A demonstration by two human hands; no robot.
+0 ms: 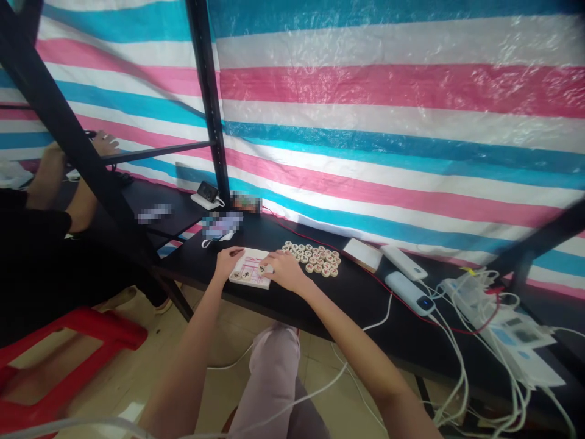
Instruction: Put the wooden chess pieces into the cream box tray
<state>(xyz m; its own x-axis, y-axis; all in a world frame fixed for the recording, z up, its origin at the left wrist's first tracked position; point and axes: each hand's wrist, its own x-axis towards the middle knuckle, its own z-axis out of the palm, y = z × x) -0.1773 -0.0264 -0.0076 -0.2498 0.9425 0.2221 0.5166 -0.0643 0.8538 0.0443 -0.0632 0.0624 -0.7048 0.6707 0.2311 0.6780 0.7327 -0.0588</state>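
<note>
A white board point(256, 283) with a red-lined grid lies on the black tabletop near its front edge. Two round xiangqi pieces with dark characters rest along its near left side, one of them a xiangqi piece point(245, 275) by the middle. My right hand point(287, 271) reaches over the board's right part, its fingertips closed on another xiangqi piece point(262, 269). At the board's far left edge is my left hand point(226, 262), fingers curled together; what they hold, if anything, is hidden. Several more xiangqi pieces point(320, 259) sit grouped just right of my right hand.
Beyond the pieces are an open white box point(363, 255), a white device point(404, 262) and a light-blue power bank point(409, 294). Tangled white cables point(461, 360) fill the right side. A phone point(208, 192) on a stand is at back left. Another person's hand point(106, 144) shows far left, above a red stool point(86, 329).
</note>
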